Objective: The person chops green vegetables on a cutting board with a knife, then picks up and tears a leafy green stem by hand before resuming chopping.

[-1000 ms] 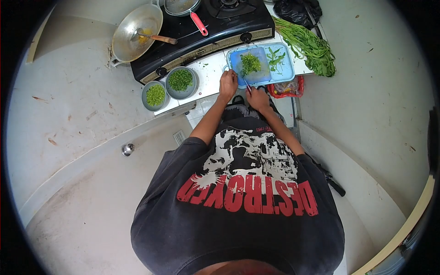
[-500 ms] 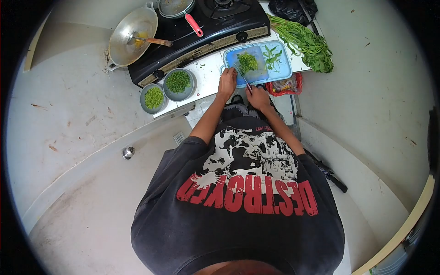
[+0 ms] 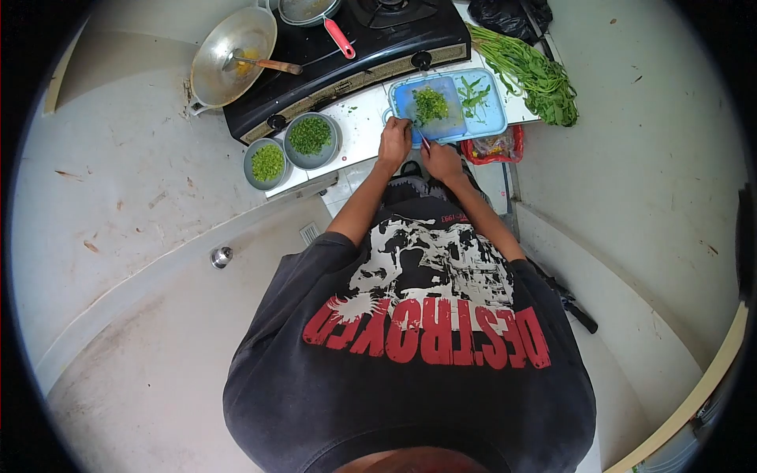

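A blue cutting board (image 3: 489,118) lies on the counter with a pile of chopped greens (image 3: 430,104) and a few loose leaves (image 3: 473,94) on it. My left hand (image 3: 393,143) rests at the board's near left edge, fingers curled beside the pile. My right hand (image 3: 441,161) grips a knife (image 3: 423,142) whose blade points toward the greens. My arms and a black printed shirt fill the lower view.
Two grey bowls of chopped greens (image 3: 311,135) (image 3: 267,163) stand left of the board. A black stove (image 3: 371,39) carries a wok (image 3: 229,59) with a spoon and a red-handled pan (image 3: 335,31). A bundle of long greens (image 3: 528,75) and a black bag (image 3: 512,16) lie at right.
The knife and both hands shifted slightly at the board's near edge; the view wobbled a little. The pile of greens stays in place.
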### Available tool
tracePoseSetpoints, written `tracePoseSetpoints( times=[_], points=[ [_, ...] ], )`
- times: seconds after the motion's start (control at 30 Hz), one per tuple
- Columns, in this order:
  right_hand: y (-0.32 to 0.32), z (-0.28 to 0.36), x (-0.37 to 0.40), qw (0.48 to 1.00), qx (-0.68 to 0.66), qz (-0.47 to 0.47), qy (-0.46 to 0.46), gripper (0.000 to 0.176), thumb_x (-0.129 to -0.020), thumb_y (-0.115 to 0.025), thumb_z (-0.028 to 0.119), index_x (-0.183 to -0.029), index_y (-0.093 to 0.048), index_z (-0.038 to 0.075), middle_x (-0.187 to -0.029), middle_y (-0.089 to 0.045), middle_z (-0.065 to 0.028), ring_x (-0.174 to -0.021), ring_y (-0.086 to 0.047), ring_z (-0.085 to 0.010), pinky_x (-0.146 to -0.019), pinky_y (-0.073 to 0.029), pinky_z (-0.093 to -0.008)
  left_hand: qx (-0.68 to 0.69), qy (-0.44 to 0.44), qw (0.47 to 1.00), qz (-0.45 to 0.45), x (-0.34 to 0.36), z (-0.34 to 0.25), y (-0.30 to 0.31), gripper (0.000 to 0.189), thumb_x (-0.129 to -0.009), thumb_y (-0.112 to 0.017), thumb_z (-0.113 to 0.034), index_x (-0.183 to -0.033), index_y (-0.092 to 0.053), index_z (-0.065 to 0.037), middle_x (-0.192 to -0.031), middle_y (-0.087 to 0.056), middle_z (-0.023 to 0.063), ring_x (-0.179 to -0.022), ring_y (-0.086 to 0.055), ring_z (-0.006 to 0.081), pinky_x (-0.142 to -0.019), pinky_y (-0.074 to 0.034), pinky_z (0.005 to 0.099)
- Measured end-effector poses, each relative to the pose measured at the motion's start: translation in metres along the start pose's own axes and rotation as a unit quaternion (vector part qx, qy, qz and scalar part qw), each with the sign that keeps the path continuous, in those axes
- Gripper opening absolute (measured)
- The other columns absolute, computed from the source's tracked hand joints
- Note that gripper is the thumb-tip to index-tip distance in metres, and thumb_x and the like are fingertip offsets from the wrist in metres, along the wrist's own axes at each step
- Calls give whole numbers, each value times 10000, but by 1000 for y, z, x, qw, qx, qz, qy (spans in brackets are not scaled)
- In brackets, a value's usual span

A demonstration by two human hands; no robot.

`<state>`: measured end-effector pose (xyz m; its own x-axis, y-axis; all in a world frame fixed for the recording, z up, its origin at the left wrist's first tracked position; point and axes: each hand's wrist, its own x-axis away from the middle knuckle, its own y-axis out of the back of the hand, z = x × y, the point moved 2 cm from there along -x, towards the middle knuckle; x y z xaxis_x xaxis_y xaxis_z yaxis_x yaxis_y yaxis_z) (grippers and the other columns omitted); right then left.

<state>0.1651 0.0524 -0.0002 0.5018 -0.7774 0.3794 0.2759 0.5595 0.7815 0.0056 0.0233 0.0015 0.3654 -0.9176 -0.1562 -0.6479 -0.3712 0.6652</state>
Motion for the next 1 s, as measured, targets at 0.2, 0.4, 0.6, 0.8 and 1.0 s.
tracePoseSetpoints(
  times=[0.2,0.4,0.6,0.8,1.0],
  points=[
    [-2,-10,12,1000,7,-30,0,444,-982,-528,423,-999,-688,9,-870,-700,-287,-844,-700,-469,-795,-557,-571,16,16,1000,1,-1,-1,2,174,-868,-635,28,-1005,-737,-6,-946,-651,211,-845,-676,381,-770,-548,442],
    [4,-6,12,1000,-1,-28,-14,448,-985,-517,434,-1006,-678,15,-845,-693,-290,-825,-689,-482,-773,-557,-577,6,-6,1000,12,-5,4,4,167,-875,-629,30,-997,-737,-5,-919,-641,197,-841,-670,368,-768,-541,436],
    [11,-1,13,1000,8,8,-14,446,-981,-517,442,-1015,-690,32,-883,-709,-275,-873,-702,-460,-830,-553,-559,10,-4,1000,21,-4,0,7,155,-874,-629,40,-981,-734,1,-918,-643,191,-846,-670,364,-771,-540,432],
    [9,1,0,1000,9,3,-5,452,-976,-533,431,-964,-700,11,-851,-699,-280,-825,-699,-463,-774,-560,-569,25,-8,1000,-12,-5,5,2,141,-861,-641,46,-956,-733,-2,-881,-648,176,-799,-677,332,-736,-539,410],
    [9,-2,12,999,32,-25,2,420,-975,-535,419,-974,-685,26,-856,-710,-259,-822,-709,-448,-776,-566,-549,27,31,999,-4,-9,0,6,116,-835,-656,38,-915,-729,-3,-818,-641,164,-759,-673,312,-711,-531,390]
  ],
)
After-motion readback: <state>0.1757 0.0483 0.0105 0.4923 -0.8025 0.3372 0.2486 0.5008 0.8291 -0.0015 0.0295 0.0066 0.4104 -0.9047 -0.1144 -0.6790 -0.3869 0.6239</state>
